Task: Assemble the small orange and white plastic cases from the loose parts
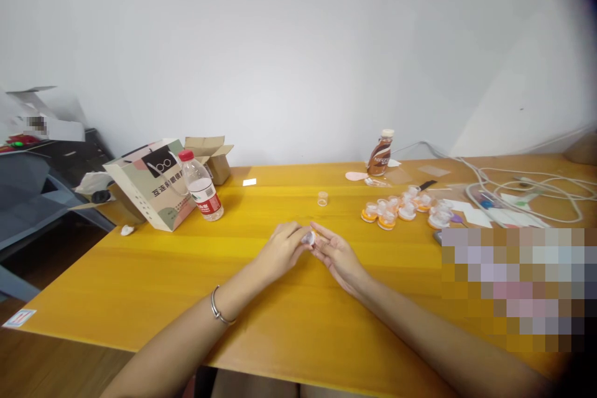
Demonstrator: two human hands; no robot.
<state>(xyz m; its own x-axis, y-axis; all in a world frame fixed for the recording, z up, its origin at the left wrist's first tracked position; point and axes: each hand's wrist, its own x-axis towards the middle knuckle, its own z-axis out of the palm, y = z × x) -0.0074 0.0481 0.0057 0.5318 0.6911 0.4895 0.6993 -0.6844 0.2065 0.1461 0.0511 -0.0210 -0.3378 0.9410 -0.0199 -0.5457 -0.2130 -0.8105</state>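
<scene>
Above the middle of the table, my left hand (283, 250) and my right hand (339, 256) meet with their fingers closed around a small round plastic piece (309, 238). It looks whitish and clear with a hint of orange; fingers cover much of it. A small clear plastic cup-like piece (323, 199) stands on the table just beyond my hands. To the right is a cluster of small clear plastic pieces with orange bases (387, 220), several of them side by side.
On the wooden table (270, 329), a water bottle (201, 189), paper bag (158, 189) and open cardboard box (217, 165) stand left. A brown drink bottle (380, 155) is at the back. White cables (494, 180) and papers (471, 214) lie right, near a blurred-out patch.
</scene>
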